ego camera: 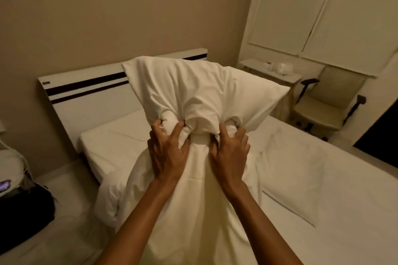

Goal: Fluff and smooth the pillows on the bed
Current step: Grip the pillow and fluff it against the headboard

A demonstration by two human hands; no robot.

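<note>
Between my left hand (167, 153) and my right hand (229, 154), side by side, bunches the white pillow (200, 94); both hands are clamped on its middle, its bulk rising beyond my fingertips above the bed (323, 178).

— What's in the middle of the frame?
— A white pillow (200, 92), raised over the bed (336, 196). The left hand (167, 153) and right hand (230, 153) dig into its bunched lower part, side by side.
— Anything else?
— A second pillow (295, 180) lies flat at the right; a striped headboard (86, 90) at the left.
</note>
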